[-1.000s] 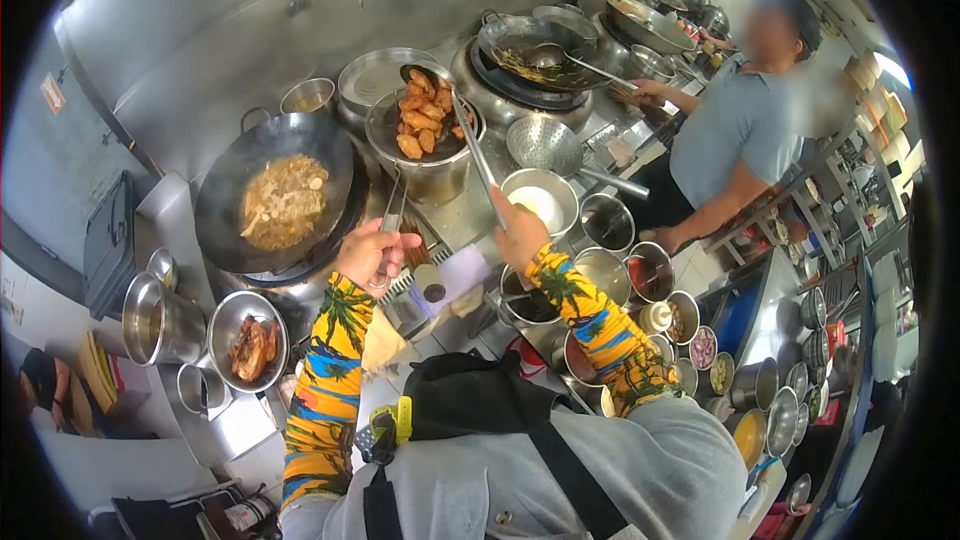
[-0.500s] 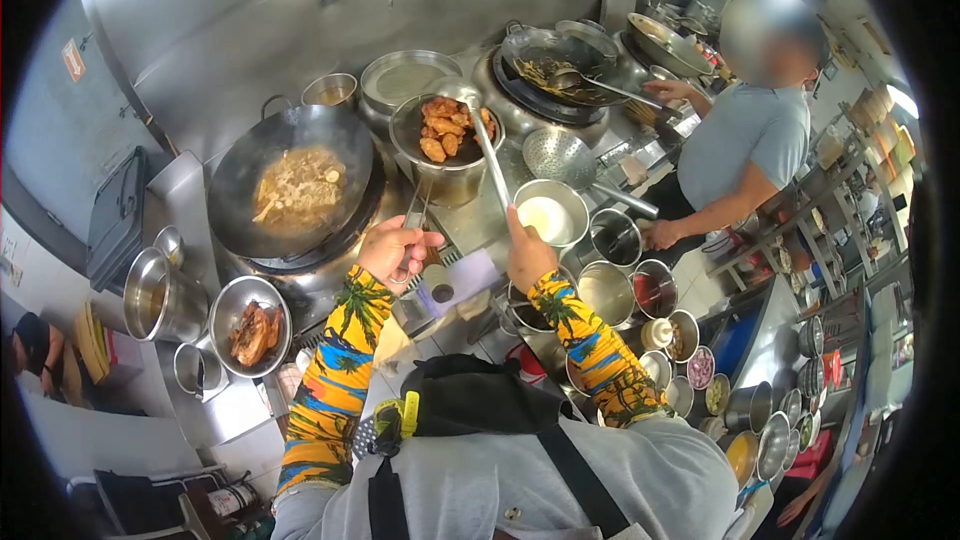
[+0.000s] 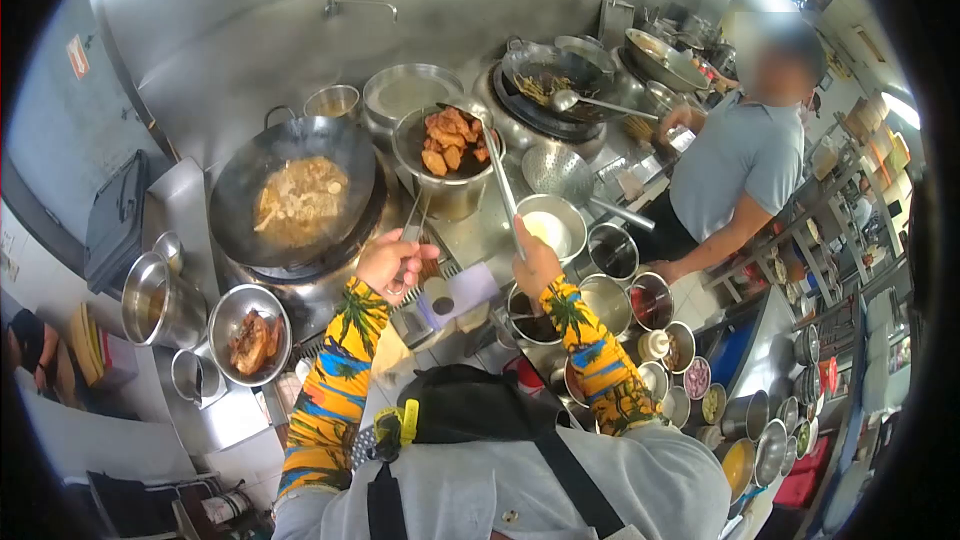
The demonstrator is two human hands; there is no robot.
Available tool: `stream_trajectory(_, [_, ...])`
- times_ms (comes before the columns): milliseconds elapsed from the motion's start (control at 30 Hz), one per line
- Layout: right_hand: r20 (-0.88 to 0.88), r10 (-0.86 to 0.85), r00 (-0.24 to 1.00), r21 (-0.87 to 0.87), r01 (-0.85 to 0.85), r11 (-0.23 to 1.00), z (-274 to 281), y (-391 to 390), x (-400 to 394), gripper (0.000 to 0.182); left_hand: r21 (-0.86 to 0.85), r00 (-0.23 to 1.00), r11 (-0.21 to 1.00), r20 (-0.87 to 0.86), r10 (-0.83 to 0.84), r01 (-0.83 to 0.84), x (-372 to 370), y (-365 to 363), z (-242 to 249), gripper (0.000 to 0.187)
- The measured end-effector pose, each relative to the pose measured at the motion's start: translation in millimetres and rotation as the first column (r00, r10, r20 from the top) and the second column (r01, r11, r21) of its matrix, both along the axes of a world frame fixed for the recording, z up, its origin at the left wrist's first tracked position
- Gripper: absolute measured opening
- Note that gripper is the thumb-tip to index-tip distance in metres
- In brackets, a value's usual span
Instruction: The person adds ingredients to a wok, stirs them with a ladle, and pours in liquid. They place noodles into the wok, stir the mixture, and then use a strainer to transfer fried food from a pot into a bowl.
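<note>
My left hand (image 3: 396,262) is closed around the metal handle of a strainer (image 3: 413,216), whose basket sits over the mouth of a steel pot (image 3: 455,202). Browned fried pieces (image 3: 450,140) lie heaped in the basket. In my right hand (image 3: 537,258) is the long handle of a ladle (image 3: 503,183), its bowl up at the far right side of the heap. Left of the pot, a large wok (image 3: 235,202) holds pale food in brown liquid (image 3: 300,195). A container of white liquid (image 3: 570,215) stands just beyond my right hand.
A person (image 3: 740,150) in a grey shirt stands at the right beside another wok (image 3: 560,65). A perforated skimmer (image 3: 557,172) lies between us. Several containers with sauces and ingredients (image 3: 697,377) line the right side. A bowl of browned meat (image 3: 250,340) is at the left.
My right hand and the ladle have shifted slightly right, and the fried pieces have moved in the strainer. The other person has shifted, with the ladle in the far wok changing position.
</note>
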State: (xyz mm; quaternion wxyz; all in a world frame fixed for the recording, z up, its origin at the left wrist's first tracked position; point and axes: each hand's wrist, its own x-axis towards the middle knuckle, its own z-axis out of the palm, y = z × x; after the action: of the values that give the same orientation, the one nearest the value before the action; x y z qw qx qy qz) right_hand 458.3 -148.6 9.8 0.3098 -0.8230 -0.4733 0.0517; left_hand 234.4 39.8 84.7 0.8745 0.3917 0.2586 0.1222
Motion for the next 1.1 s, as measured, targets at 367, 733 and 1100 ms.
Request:
stream_trajectory(367, [-0.235,0.017,0.972,0.249,0.043,0.968,20.3,10.7,-17.3,0.063,-0.079,0.999,0.997,0.03,-0.025,0.027,-1.4,3.8,5.9,0.012])
stream_trajectory(733, [-0.67,0.066,0.739,0.349,0.235,0.907,11.9,21.5,-18.6,0.067,-0.193,0.995,0.981,0.096,-0.007,0.026,-4.8,-1.4,-0.5,0.017])
stream_trajectory(1100, [-0.766,0.103,0.634,0.413,0.364,0.835,36.7,-1.6,-26.5,0.072,-0.137,0.991,0.99,0.133,-0.007,0.025,-7.9,0.9,-14.1,0.022])
